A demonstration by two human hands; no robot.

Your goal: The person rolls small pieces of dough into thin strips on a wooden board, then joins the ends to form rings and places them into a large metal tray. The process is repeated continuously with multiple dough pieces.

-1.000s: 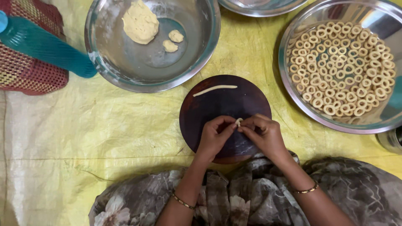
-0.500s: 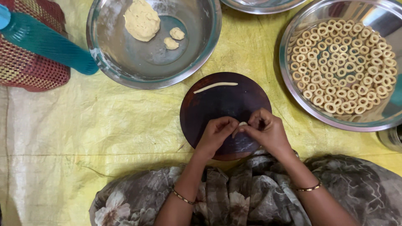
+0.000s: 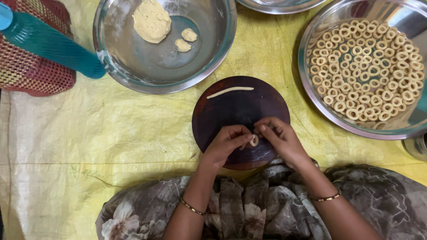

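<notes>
**Dough ring pinched between both hands over the round board**

Yellow sheet covers the floor across the whole frame. Right side: large steel tray, its floor packed with many small dough rings in one layer. Upper centre: steel bowl holding one big lump of dough at its upper rim side and two small dough bits just beside it; rest of the bowl floor bare. Top edge: rim of another steel vessel, contents not visible. Upper left: red woven basket with a teal bottle lying across it.

Centre: dark round board. One thin dough strip lies near its upper edge, apart from the hands.

Lower half of board: left hand and right hand meet, fingertips closed on a single small dough ring, which sits between them just above the board. Gold bangle on each wrist.
</notes>
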